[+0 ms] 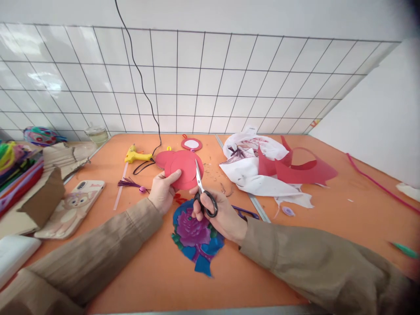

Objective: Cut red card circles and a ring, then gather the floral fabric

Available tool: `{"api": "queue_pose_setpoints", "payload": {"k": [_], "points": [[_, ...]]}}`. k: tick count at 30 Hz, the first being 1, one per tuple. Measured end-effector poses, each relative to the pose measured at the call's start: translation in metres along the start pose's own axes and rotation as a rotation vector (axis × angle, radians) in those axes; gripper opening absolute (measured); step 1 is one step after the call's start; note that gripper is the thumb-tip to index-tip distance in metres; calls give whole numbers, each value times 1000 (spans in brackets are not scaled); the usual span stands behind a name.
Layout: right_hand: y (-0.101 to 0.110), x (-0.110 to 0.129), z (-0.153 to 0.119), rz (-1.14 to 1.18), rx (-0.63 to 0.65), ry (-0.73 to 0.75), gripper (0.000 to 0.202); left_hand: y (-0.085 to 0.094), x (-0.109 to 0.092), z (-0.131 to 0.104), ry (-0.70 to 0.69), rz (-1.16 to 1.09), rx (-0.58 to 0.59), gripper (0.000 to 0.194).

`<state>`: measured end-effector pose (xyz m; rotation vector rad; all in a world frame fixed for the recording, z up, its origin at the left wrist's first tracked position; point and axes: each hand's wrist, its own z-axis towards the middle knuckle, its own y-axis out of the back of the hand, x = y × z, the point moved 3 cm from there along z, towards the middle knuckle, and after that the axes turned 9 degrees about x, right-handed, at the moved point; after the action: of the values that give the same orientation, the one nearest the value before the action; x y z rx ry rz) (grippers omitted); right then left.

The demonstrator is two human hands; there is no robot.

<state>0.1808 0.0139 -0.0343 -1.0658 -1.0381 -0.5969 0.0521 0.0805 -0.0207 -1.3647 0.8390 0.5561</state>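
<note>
Left hand (163, 190) grips red paper (187, 168) | right hand (223, 213) grips scissors (200, 186), overlapping floral cloth (193, 234) | glue gun (139, 156) beyond

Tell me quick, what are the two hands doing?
Left hand: closed on the red paper, thumb on top.
Right hand: closed on the scissors, fingers at the black handles.

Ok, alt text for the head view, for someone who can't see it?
Over an orange table, the left hand holds overlapping red discs; the right hand holds black-handled scissors, blades over them. Nearer lies blue cloth with a purple flower; beyond are a yellow glue gun at left and cut red sheets at right.
</note>
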Motion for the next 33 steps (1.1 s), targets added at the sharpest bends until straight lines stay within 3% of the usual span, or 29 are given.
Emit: {"api": "queue_pose_setpoints", "payload": {"k": [33], "points": [[7, 6, -3, -96, 90, 18, 37, -7, -7, -5, 9, -38, 101, 22]]}}
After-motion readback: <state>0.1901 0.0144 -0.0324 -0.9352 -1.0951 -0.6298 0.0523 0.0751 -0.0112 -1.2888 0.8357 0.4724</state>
